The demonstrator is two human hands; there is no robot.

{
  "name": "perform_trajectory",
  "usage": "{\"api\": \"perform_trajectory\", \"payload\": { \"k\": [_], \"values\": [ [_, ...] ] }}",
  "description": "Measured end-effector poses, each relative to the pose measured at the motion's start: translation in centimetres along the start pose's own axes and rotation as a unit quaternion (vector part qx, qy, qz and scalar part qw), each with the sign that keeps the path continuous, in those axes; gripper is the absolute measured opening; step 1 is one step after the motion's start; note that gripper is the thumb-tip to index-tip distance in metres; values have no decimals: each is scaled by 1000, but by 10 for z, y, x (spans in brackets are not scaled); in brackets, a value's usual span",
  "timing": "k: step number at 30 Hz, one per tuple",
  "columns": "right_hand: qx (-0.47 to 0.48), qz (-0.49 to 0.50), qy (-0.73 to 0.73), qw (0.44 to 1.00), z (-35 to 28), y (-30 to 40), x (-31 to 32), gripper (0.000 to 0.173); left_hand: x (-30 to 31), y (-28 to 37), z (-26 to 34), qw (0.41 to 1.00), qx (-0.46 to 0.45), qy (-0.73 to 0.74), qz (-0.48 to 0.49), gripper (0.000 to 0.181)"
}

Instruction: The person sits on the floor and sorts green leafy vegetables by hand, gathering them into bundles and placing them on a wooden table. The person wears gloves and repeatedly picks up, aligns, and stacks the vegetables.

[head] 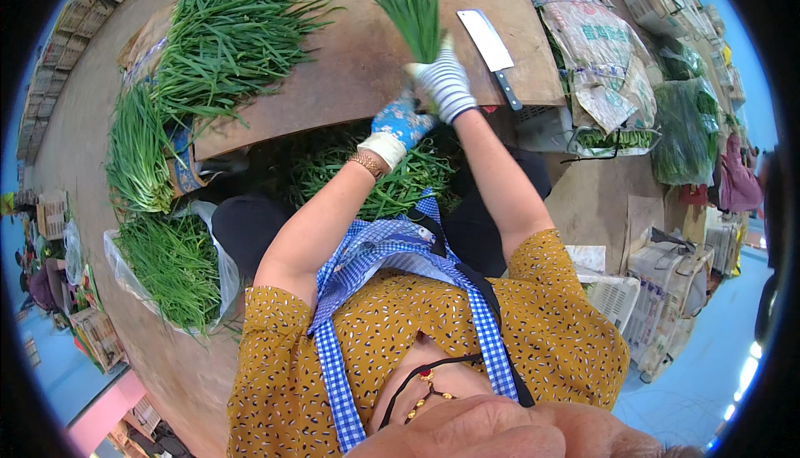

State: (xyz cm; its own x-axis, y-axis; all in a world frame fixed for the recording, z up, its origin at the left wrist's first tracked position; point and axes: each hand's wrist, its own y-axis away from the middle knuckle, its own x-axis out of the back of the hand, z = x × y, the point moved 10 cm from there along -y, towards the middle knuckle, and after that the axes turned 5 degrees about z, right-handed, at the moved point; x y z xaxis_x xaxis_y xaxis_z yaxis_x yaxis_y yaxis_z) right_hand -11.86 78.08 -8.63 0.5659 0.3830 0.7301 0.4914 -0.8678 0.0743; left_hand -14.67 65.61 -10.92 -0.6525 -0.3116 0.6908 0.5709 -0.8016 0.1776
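My right hand (445,86), in a striped knit glove, is shut around the lower part of a bunch of long green leaves (409,8), probably garlic chives. The leaves fan away from me over a brown board tabletop (350,83). Just below the bunch's base is my left hand (403,122), in a blue flowered glove with a pale cuff. Blur hides whether its fingers grip the stems. To the right of the bunch lies a cleaver (486,42), its black handle towards me. Loose green leaves (387,177) are heaped below my hands, between my knees.
A large pile of leaves (231,39) covers the board's left side, with a bundle (140,152) at its near edge. A plastic bag of greens (172,264) sits on the floor at left. Sack-covered crates (587,51) and a filled green bag (684,130) stand at right.
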Motion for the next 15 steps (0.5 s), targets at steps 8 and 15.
{"api": "perform_trajectory", "payload": {
  "k": [8, 15],
  "values": [
    [61, 98, 117, 986, 82, -44, 53, 69, 36, 34, -62, 998, 39, 37, 43, 63],
    [21, 154, 185, 970, 104, -75, 100, 65, 166, 33, -196, 899, 29, 226, 373, 56]
  ]
}}
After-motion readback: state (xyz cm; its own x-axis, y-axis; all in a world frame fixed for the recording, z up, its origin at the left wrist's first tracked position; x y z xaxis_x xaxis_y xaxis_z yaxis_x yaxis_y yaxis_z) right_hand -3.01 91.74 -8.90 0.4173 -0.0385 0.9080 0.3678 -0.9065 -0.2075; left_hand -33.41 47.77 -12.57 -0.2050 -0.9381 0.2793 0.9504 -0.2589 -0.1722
